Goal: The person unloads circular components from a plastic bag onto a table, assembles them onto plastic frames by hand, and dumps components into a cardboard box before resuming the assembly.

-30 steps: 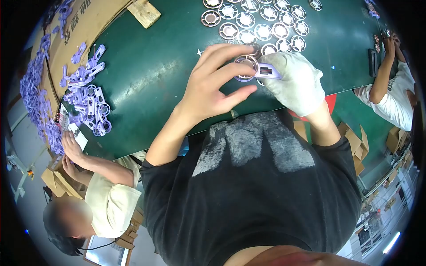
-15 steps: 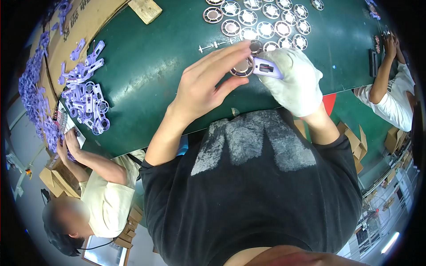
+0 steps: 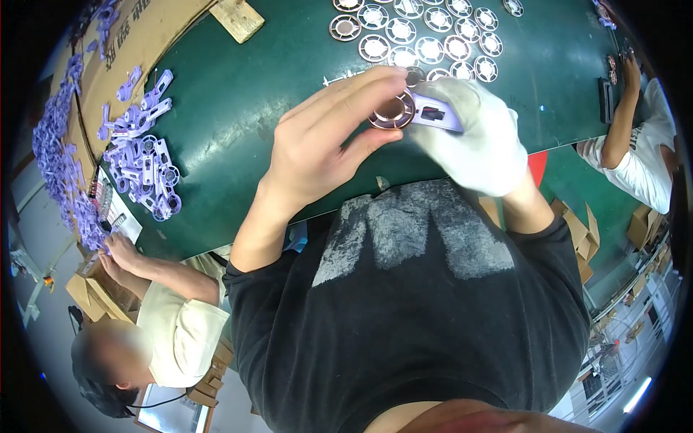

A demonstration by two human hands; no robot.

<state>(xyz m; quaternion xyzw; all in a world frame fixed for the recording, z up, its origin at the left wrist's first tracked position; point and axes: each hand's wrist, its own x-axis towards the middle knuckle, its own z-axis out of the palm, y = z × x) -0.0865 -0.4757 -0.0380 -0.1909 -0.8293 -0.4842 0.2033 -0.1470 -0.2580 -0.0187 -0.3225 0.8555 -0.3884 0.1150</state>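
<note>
A purple part [image 3: 436, 113] with a dark slot is held between my two hands over the green table [image 3: 238, 108]. My left hand [image 3: 325, 133], bare, pinches the round copper-rimmed disc [image 3: 392, 110] at the part's left end between thumb and fingers. Around the part's right end is my right hand [image 3: 473, 133], in a white glove; its fingertips are blurred. Just beyond my hands lie several round spoked discs [image 3: 429, 50]. A thin white piece [image 3: 339, 78] rests behind my left hand's fingers.
Purple parts [image 3: 144, 169] are piled at the left, with more on the cardboard [image 3: 133, 43]. A wooden block [image 3: 237, 19] lies at the far edge. One co-worker [image 3: 180, 325] sits at the left; another [image 3: 635, 144] is at the right. A black object [image 3: 606, 101] lies near the latter.
My left hand's spread fingers have closed around the disc. The purple part has shifted slightly and tilted, with my gloved hand turning. The left co-worker's hands have moved.
</note>
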